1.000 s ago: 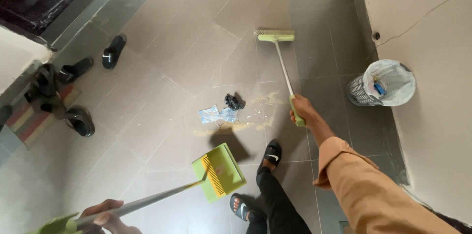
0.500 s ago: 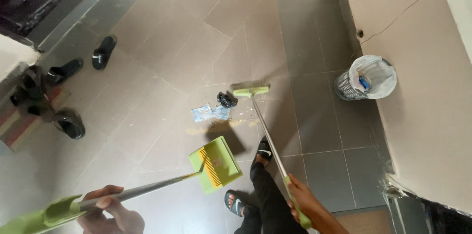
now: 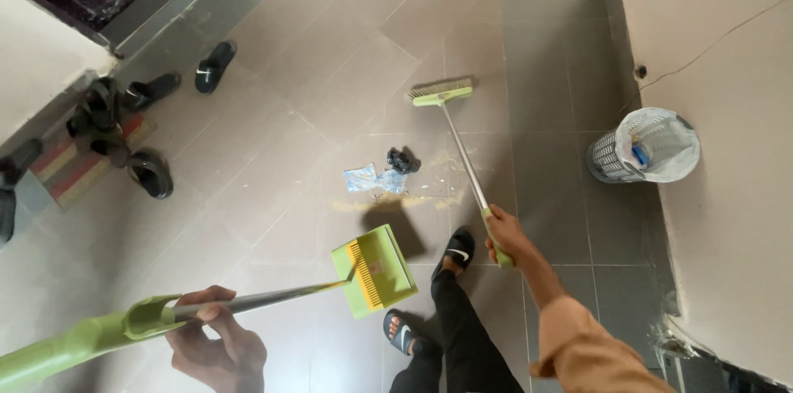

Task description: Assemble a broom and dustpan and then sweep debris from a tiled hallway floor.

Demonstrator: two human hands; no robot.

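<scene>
— What did each hand have at that point?

— The right hand (image 3: 501,236), right of centre, was closed around the green grip end of a broom (image 3: 456,130). Its bristle head rested on the floor (image 3: 273,153) at upper centre, beyond the litter, so the handle slanted back toward the person. The left hand (image 3: 216,345), at the lower left, was wrapped around the metal shaft of a long-handled green dustpan (image 3: 373,270), just ahead of its green handle.

— Where was the pan itself?

— Low centre of the frame, tilted, apparently held just above the tiles, its mouth turned toward the litter. That looked like a ready position on the near side of the dirt.

— And the dirt?

— Between broom head and pan: a clear plastic wrapper (image 3: 373,180), a crumpled black scrap (image 3: 402,160) and a streak of sandy dust (image 3: 396,205).

— Anything else around?

— A lined wastebasket (image 3: 644,147) against the wall at the right, dark sandals (image 3: 140,133) and a striped mat (image 3: 70,163) at the upper left, and the person's own sandalled feet (image 3: 429,294) below the pan.
</scene>
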